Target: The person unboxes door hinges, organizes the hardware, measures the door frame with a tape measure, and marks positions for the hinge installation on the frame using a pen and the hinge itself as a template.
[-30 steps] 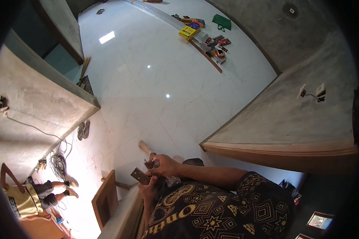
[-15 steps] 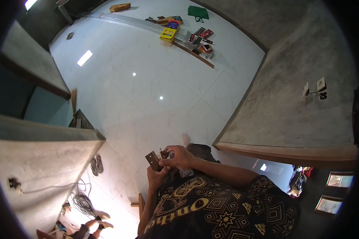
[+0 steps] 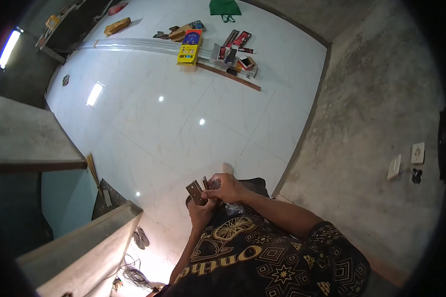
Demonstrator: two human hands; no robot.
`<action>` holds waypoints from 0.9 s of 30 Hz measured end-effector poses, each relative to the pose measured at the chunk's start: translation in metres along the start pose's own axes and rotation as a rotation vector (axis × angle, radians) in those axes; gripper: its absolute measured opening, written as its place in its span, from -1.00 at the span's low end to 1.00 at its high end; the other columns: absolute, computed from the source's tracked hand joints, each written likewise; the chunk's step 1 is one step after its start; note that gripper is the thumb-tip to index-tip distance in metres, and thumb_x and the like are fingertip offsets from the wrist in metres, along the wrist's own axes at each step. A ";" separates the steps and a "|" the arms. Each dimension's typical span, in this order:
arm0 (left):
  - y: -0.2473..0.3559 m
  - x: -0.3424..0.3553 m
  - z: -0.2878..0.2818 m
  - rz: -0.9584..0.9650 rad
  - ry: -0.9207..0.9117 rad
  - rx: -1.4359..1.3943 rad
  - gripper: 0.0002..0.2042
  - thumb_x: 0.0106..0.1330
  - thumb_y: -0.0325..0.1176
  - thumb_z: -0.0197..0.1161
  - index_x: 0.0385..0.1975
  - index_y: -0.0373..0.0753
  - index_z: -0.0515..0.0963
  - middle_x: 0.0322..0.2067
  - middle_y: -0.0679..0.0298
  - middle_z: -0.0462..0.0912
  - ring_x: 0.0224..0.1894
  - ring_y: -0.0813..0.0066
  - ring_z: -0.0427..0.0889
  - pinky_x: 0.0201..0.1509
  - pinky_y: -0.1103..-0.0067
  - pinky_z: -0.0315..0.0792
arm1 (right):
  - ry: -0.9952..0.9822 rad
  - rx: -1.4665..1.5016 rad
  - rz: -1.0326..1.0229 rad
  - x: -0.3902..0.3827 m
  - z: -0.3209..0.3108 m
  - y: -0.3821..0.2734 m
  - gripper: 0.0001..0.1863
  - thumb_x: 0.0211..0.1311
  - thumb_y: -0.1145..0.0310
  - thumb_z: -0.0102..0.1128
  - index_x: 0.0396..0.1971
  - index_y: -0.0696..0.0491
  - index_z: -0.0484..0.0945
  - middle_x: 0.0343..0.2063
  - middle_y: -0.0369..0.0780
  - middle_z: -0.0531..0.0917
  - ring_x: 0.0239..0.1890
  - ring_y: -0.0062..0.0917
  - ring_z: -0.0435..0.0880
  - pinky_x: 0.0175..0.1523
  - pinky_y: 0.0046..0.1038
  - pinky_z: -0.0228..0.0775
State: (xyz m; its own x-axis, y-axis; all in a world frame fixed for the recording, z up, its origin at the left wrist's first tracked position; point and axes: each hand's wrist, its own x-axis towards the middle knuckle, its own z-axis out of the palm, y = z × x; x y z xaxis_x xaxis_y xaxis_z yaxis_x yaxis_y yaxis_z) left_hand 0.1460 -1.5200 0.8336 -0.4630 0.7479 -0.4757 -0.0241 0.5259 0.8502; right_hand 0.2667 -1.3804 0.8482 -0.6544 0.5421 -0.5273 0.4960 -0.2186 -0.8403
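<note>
Low in front of my body, a bronze-coloured door hinge with screw holes is gripped from below by my left hand. My right hand is closed, thumb and fingers pinching a narrow metal leaf right beside it; whether this is the same hinge or a second one I cannot tell. Crumpled clear plastic shows between the right fingers. More clear plastic lies against my dark shirt below the hands.
White floor tiles spread ahead. A yellow-purple box, several tools and small packages, a wooden strip and a green bag lie there. Sandals and coiled cable are lower left. A concrete wall stands right.
The view has turned and shifted, so the floor items and walls sit differently. My hands stay together on the metal pieces, and the narrow leaf now stands closer beside the hinge.
</note>
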 end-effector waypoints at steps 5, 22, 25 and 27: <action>0.066 0.100 0.033 -0.032 -0.045 -0.132 -0.72 0.26 -0.26 0.45 -0.24 -0.36 0.65 -0.41 0.32 0.72 -0.39 0.60 0.65 -0.31 0.59 0.53 | 0.065 0.054 0.008 0.071 -0.083 -0.031 -0.29 0.00 -0.12 0.63 -0.17 0.26 0.63 -0.28 -0.07 0.77 -0.19 -0.42 0.77 -0.04 -0.38 0.59; 0.277 0.471 0.099 -0.194 -0.478 -0.319 -0.82 0.30 -0.43 0.32 -0.19 -0.40 0.60 -0.34 0.25 0.74 -0.30 0.47 0.72 -0.14 0.53 0.59 | 0.100 0.705 0.125 0.338 -0.345 -0.127 -0.37 0.21 0.00 0.51 0.00 0.23 0.52 -0.39 -0.25 0.65 -0.45 -0.60 0.64 -0.33 -0.46 0.54; 0.291 0.522 0.109 -0.350 -0.412 -0.312 -0.80 0.32 -0.40 0.35 -0.20 -0.41 0.60 -0.34 0.20 0.74 -0.32 0.41 0.75 -0.16 0.50 0.62 | 0.120 0.604 0.195 0.406 -0.410 -0.100 -0.58 0.32 0.33 0.40 0.01 0.15 0.39 -0.37 -0.25 0.59 -0.56 -0.70 0.53 -0.51 -0.58 0.43; 0.283 0.547 0.111 -0.335 -0.383 -0.102 -0.78 0.31 -0.36 0.37 -0.20 -0.41 0.60 -0.30 0.16 0.75 -0.34 0.36 0.76 -0.20 0.47 0.64 | 0.203 0.658 0.297 0.457 -0.444 -0.056 -0.70 0.34 0.37 0.34 -0.04 0.04 0.43 -0.38 -0.29 0.57 -0.58 -0.71 0.49 -0.52 -0.59 0.41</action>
State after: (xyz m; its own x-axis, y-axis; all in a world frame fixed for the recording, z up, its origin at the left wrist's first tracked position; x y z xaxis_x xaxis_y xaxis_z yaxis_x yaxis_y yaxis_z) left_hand -0.0157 -0.9174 0.7895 -0.0578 0.6503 -0.7575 -0.2104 0.7338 0.6460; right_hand 0.1936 -0.7601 0.7105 -0.3962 0.5097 -0.7637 0.1500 -0.7847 -0.6015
